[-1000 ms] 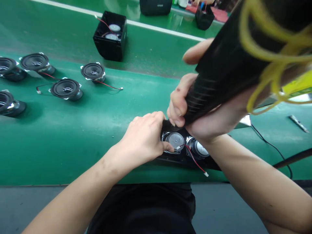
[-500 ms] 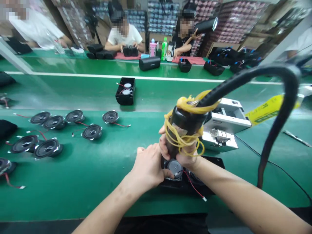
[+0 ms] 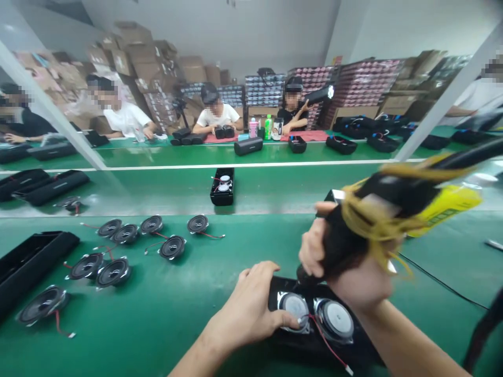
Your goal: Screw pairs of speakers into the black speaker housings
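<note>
A black speaker housing (image 3: 283,290) lies at the near edge of the green bench with two round silver speaker backs (image 3: 294,306) in it and a red wire trailing off. My left hand (image 3: 251,311) rests on the housing's left end, fingers spread, thumb against the left speaker. My right hand (image 3: 341,262) is wrapped round a black power screwdriver (image 3: 377,209) bound with yellow cord, its tip down at the housing's far edge. The tool is smeared by motion.
Several loose black speaker drivers (image 3: 118,246) with red wires lie to the left, beside a long black casing (image 3: 27,262). A small black box (image 3: 222,187) with two speakers stands further back. Other people sit at the far bench. A black hose (image 3: 483,324) hangs at the right.
The view has lifted, showing more of the room. My right hand has tilted the screwdriver over to the right. My left hand's fingers have opened out on the housing.
</note>
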Motion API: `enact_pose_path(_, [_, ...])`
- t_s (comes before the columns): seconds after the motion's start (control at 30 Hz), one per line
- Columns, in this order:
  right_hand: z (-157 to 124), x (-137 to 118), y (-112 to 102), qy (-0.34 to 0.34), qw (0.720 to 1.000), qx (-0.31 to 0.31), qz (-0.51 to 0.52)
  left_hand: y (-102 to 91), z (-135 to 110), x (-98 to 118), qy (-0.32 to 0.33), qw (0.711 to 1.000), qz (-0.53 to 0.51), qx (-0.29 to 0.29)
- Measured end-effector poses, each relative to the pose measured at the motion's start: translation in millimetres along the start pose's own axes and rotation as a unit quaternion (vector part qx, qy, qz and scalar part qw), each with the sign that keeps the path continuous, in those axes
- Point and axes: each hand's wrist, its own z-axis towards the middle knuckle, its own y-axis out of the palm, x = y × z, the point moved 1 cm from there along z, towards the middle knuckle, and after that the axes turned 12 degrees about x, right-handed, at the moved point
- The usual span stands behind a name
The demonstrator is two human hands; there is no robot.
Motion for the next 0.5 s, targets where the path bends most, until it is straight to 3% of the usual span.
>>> enact_pose_path(0.13, [19.8,-66.5,-25.3,-0.118,0.988,0.097,-0.027,11.3,-9.5,-10.3,0.098,0.995,-0.008,-0.009])
enact_pose_path(0.23, [27.8,-89.2,-55.9,-0.205,0.963,0.156,-0.075,29.7,-10.9,-21.4,0.228,0.97,0.059,0.059])
enact_pose_path(0.3, [30.2,-90.7,-75.7,-0.255,0.942,0.191,-0.11,39.5,-10.2,-24.6,0.268,0.953,0.093,0.104])
enact_pose_path(0.37, [31.3,-84.7,-90.9,-0.283,0.92,0.227,-0.146,43.5,-10.8,-24.4,0.268,0.948,0.108,0.136])
enact_pose_path(0.5, [32.3,-66.5,-104.6,-0.273,0.907,0.261,-0.188,39.4,-17.7,-29.1,0.26,0.944,0.12,0.161])
